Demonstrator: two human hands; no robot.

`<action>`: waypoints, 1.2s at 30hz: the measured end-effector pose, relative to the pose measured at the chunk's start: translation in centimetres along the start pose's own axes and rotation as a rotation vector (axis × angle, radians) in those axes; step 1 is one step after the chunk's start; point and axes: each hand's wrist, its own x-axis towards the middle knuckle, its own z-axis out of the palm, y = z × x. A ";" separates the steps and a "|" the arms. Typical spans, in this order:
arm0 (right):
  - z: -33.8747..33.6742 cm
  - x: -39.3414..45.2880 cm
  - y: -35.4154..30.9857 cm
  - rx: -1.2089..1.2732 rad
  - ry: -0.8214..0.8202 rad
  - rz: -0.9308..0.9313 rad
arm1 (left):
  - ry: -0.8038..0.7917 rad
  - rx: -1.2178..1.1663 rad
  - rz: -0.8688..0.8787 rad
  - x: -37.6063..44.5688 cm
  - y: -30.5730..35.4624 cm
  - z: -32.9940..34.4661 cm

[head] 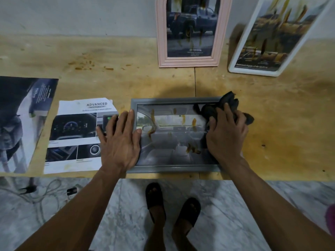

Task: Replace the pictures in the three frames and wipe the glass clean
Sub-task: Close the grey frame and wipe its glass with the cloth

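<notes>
grey frame (174, 101) at 6 o'clock looks matt plastic, its glass (172, 142) glossy and streaked with brown smears. dark cloth (220, 109) at its 2 o'clock corner is soft, crumpled fabric. table (272, 124) is pale raw wood, stained; printed sheets (72, 138) at 9 o'clock are paper with a slight sheen.

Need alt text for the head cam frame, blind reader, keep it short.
A person's right hand presses a dark cloth on the stained glass of a grey frame lying flat on a wooden table, while the left hand rests flat on its left edge. A pink frame and a white frame, both streaked, lean against the wall behind; loose prints lie left.
</notes>
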 end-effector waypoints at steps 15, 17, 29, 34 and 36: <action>-0.4 0.1 -4.1 0.177 -0.173 0.088 | -0.060 -0.033 -0.024 0.0 0.1 -0.1; -0.2 0.0 -5.0 0.194 -0.195 0.095 | -0.067 -0.036 -0.024 0.1 0.1 -0.2; 1.0 -0.5 -9.5 0.263 -0.151 0.007 | -0.063 -0.075 0.002 -0.1 0.0 -0.3; 1.6 -1.1 -11.9 0.303 -0.121 -0.038 | -0.064 -0.082 -0.004 0.0 0.1 -0.2; 1.9 -1.3 -12.7 0.307 -0.110 -0.055 | -0.061 -0.081 -0.006 0.0 0.1 -0.2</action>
